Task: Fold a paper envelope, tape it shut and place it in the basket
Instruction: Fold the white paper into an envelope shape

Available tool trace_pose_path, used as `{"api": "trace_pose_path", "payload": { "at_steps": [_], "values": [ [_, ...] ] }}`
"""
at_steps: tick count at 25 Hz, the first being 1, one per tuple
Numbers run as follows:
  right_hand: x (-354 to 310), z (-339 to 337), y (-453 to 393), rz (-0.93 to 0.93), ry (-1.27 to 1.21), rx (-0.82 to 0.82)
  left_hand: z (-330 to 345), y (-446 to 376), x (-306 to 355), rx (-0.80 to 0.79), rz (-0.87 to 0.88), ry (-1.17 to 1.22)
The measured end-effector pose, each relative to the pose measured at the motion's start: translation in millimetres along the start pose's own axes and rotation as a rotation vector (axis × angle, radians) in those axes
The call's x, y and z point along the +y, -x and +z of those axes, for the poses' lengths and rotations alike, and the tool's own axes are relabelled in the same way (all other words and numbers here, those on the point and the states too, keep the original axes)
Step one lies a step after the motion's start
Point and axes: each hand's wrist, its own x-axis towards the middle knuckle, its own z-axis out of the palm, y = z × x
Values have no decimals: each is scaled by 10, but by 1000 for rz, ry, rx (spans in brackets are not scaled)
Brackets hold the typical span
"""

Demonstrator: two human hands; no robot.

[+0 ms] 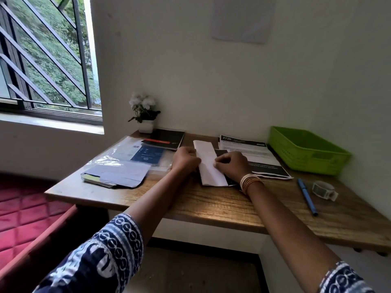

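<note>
The folding step is in hand: the left hand (186, 158) and right hand (231, 164), fingers curled, press the paper (209, 163) at mid-table. Next, I think, comes the tape (323, 188) near the right edge, then the basket (306, 152) at the far right corner. The fingertips are hard to make out.

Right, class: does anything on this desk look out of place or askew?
Nothing serious. The pen lies slanted near the front edge, beside the tape, and papers on the left are piled unevenly. The basket sits upright.
</note>
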Motion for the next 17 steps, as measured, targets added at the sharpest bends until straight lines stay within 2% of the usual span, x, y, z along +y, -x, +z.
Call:
{"api": "trace_pose_path", "payload": {
  "at_steps": [4, 7, 9, 13, 17],
  "values": [
    [-24, 11, 26, -94, 120, -123, -28, -8, -13, 48, 1, 103],
    [-65, 13, 17, -90, 38, -176, -47, 24, 44, -27, 6, 292],
    [-98, 19, -6, -23, -49, -177, -37, 55, 68, -79, 73, 298],
    [-114, -9, -40, 173, -433, -115, 24, 93, 59, -186, 268, -89],
    [-78, -75, -60, 232, -525, 22, 19, 108, 53, -291, 368, -402]
  ]
}}
